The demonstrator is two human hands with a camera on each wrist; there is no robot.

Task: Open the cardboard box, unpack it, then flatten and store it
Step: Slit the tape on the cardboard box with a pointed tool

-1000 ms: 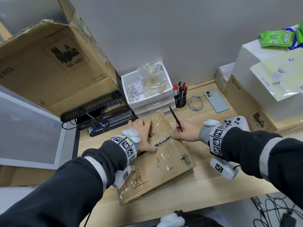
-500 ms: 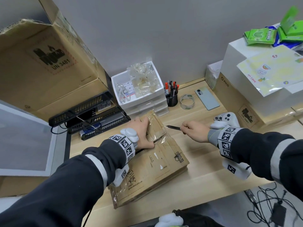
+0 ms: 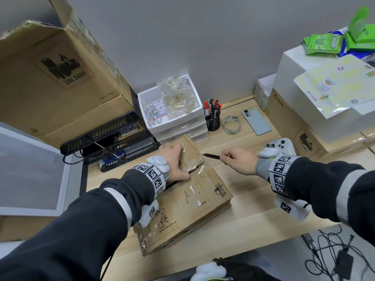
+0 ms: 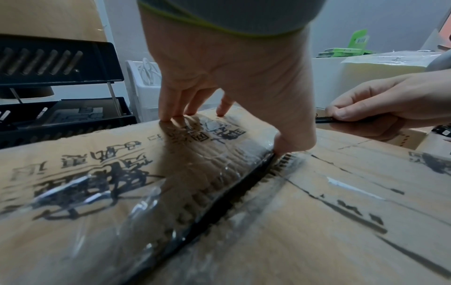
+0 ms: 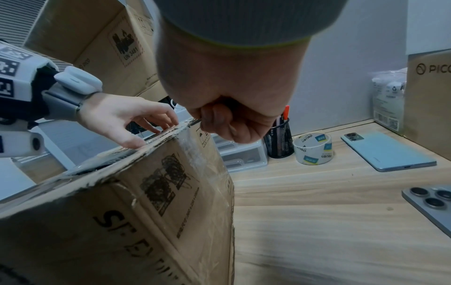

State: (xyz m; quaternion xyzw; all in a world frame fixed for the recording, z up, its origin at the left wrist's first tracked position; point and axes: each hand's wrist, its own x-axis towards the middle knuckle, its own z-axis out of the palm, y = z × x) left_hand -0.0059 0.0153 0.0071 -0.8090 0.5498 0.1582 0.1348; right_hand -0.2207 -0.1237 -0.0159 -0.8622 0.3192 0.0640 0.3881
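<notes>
A flat brown cardboard box wrapped in clear tape lies on the wooden desk. Its top seam is slit and gapes dark. My left hand rests on the far flap with straight fingertips, and its thumb tip sits at the slit. My right hand hovers off the box's far right edge, curled round a slim black knife whose blade points left at the box. In the right wrist view the right hand is a fist above the box's corner.
Behind the box stand white drawers, a pen cup, a tape roll and a phone. A white controller lies by my right wrist. Big cartons and black trays fill the left; Pico boxes stand on the right.
My right hand has drawn the knife off the seam to the right; the blade went from pointing up and away to lying level. The left hand stayed on the far flap.
</notes>
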